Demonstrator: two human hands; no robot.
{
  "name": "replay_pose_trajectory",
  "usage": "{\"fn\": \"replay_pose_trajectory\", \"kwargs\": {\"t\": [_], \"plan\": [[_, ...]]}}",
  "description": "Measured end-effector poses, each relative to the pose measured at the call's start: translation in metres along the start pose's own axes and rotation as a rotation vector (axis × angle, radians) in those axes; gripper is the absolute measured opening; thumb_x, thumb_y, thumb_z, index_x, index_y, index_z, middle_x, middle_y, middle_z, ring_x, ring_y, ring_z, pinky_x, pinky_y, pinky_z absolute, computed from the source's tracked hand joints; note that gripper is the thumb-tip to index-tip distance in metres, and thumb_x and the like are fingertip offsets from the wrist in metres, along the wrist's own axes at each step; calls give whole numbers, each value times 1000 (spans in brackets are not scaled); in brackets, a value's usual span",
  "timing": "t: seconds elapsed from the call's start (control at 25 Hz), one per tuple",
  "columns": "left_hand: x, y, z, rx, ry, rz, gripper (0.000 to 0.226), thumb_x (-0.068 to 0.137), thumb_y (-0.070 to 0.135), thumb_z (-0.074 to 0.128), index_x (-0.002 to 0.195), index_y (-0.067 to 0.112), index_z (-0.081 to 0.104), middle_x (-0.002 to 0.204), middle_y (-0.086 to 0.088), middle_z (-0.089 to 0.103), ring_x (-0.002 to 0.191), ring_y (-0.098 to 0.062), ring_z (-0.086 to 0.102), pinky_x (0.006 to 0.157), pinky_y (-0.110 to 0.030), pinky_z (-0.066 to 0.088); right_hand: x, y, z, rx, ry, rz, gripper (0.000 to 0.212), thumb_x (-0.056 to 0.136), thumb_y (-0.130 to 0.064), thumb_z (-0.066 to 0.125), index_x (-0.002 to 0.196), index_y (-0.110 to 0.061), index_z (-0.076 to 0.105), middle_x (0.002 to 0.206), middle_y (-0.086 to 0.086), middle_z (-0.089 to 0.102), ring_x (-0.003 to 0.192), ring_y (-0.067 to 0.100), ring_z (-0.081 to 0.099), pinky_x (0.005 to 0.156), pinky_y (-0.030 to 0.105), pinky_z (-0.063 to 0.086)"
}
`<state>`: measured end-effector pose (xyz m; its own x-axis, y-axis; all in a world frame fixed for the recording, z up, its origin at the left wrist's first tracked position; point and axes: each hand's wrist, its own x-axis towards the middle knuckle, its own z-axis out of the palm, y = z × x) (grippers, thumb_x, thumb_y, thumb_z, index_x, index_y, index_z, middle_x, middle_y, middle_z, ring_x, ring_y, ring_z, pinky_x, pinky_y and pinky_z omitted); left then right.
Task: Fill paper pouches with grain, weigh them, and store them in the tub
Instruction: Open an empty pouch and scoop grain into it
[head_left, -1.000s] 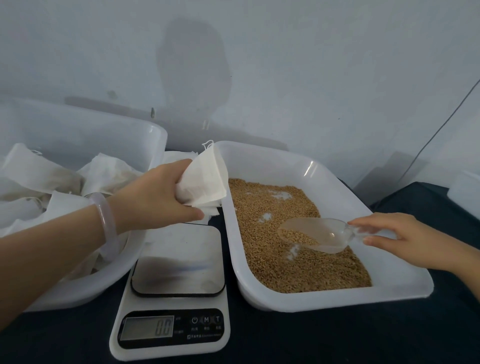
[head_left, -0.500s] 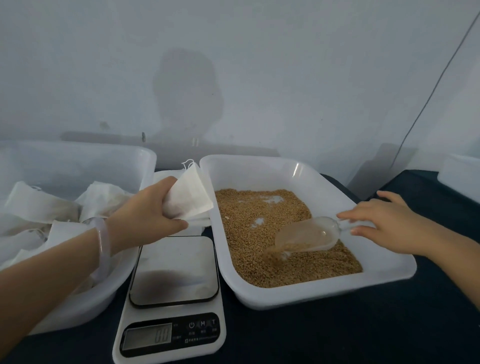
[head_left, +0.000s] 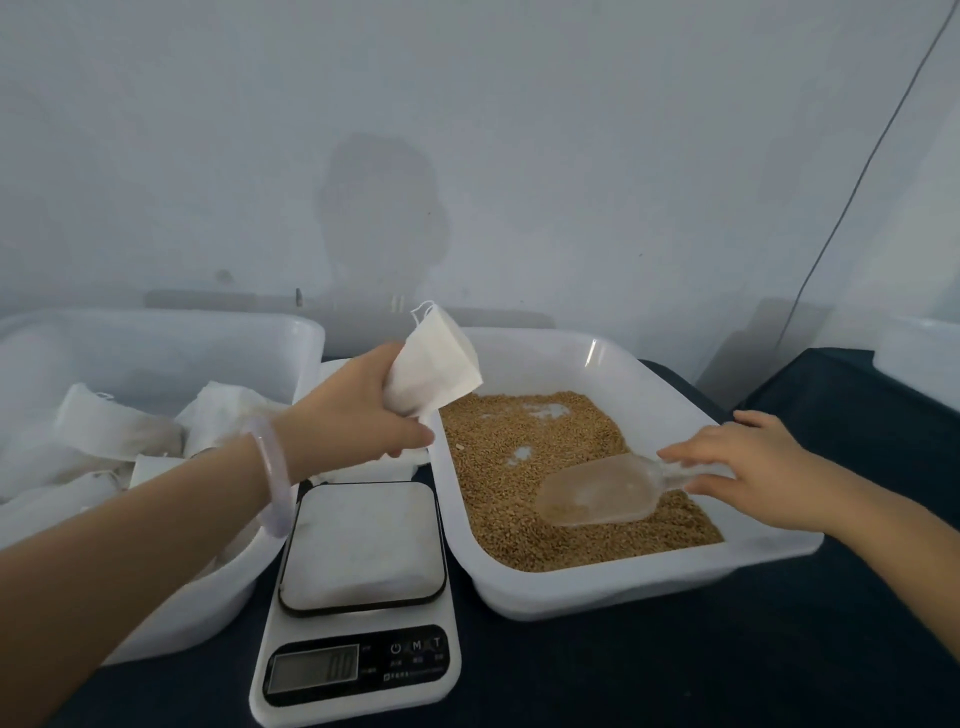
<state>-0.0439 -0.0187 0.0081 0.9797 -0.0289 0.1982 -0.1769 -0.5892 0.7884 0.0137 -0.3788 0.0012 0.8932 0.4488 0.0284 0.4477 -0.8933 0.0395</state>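
From my head view, my left hand (head_left: 353, 415) has carried the paper pouch (head_left: 434, 364) up and across, so it now hangs over the near-left corner of the grain tray (head_left: 649, 587) with its open end tipped up and away from me. My fingers are clamped around its lower end. My right hand (head_left: 748, 467) pinches the handle of the clear scoop (head_left: 597, 491), which has levelled out low on the grain (head_left: 519, 467); I cannot tell how much it holds. I judge filling comes next, as pouch and scoop are well apart. The scale (head_left: 358, 597) sits bare between the tray and the tub (head_left: 156, 332), its display too blurred to read. Filled pouches (head_left: 104, 431) lie in the tub, and spare ones (head_left: 363, 467) lie behind the scale. Nothing blocks the way across, though the limp pouch mouth may spill.
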Motion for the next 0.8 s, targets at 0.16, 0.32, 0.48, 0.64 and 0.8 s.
{"fn": "replay_pose_trajectory", "kwargs": {"t": [0.16, 0.32, 0.48, 0.64, 0.8], "plan": [[0, 9, 16, -38, -40, -27, 41, 73, 6, 73, 103, 20, 49, 72, -1, 57, 48, -7, 56, 49, -23, 47, 16, -30, 12, -95, 18, -103, 35, 93, -39, 52, 127, -48, 49, 113, -26, 53, 112, -2, 46, 113, 34, 3], [-2, 7, 15, -70, -41, -40, 39, 73, 5, 73, 98, 22, 48, 70, 0, 57, 46, -5, 55, 47, -22, 46, 18, -31, 18, 122, -50, -82, 36, 90, -38, 58, 125, -44, 53, 105, -29, 53, 110, 0, 47, 110, 29, 13], [-1, 4, 12, -64, -43, -59, 42, 72, 6, 74, 101, 21, 48, 69, 1, 55, 43, -2, 53, 45, -19, 44, 5, -10, 7, 247, -33, -14, 37, 86, -31, 65, 121, -41, 57, 111, -22, 61, 105, -2, 54, 104, 30, 38], [9, 8, 26, -7, -55, -55, 43, 69, 8, 74, 105, 13, 50, 79, -8, 56, 59, -16, 55, 56, -35, 50, -9, 3, -14, 309, -29, 12, 34, 87, -27, 64, 107, -52, 51, 116, -19, 62, 103, -5, 56, 103, 34, 42], [18, 12, 45, 89, -34, -18, 33, 71, 7, 66, 101, 9, 52, 89, -14, 60, 68, -17, 53, 57, -26, 42, -18, 15, -52, 423, 42, 34, 32, 76, -43, 64, 104, -57, 57, 112, -26, 64, 108, -8, 56, 103, 34, 41]]}}
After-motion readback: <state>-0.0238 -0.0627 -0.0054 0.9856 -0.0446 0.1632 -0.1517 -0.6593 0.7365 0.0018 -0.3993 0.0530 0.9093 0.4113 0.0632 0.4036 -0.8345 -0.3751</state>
